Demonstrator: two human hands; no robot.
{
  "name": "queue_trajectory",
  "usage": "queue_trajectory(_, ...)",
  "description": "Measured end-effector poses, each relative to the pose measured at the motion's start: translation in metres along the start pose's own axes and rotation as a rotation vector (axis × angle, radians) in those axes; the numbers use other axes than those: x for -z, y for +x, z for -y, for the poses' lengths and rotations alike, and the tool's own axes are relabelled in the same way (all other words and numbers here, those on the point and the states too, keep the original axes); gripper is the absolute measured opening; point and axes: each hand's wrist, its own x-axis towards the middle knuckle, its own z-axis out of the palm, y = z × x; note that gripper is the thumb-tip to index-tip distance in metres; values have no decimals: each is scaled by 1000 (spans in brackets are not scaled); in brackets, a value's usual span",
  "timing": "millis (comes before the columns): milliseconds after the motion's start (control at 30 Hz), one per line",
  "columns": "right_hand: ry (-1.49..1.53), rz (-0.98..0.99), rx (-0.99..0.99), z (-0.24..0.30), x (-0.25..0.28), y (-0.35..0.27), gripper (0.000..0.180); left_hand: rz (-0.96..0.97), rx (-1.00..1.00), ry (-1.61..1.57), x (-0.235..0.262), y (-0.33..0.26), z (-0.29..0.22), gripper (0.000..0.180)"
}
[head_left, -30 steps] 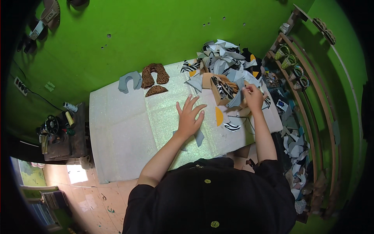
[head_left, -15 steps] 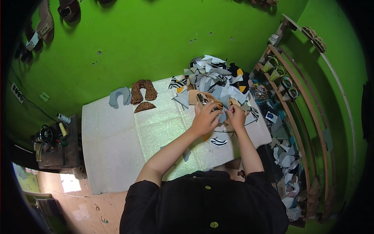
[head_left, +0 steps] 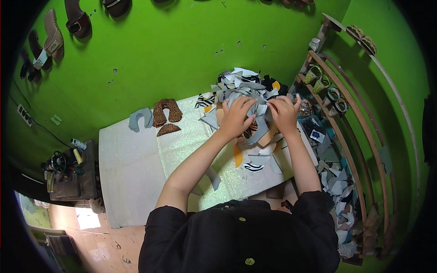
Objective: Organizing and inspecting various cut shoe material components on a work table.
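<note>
The left grip (head_left: 236,118) is half open; the right grip (head_left: 286,114) looks nearly pinched, though I cannot tell whether it holds anything. Grey scraps (head_left: 261,109) lie between both, a scrap pile (head_left: 240,83) just beyond, leopard-print pieces (head_left: 160,114) well left.

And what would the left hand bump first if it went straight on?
The left hand would probably meet the heap of grey and white scraps, though whether they touch now is unclear.

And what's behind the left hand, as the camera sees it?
Past the left hand shows a heap of grey and white scraps; striped material peeks out below its thumb. What lies directly behind the palm is covered.
</note>
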Motion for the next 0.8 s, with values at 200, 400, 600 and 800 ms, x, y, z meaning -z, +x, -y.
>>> queue_trajectory(200, 142, -13, 101, 36, 36, 25, 5, -88, -106, 4, 30, 17, -5, 40)
queue_trajectory(400, 509, 214, -154, 68, 42, 7, 5, 35, -20, -77, 81, -22, -12, 25)
queue_trajectory(600, 1282, 549, -525, 110, -22, -60, 37, 318, 567, -393, 102, -103, 2, 37)
queue_trajectory(800, 1462, 956, -979, 152, -63, -139, 55, 142, 1065, -626, 82, -216, 40, 65)
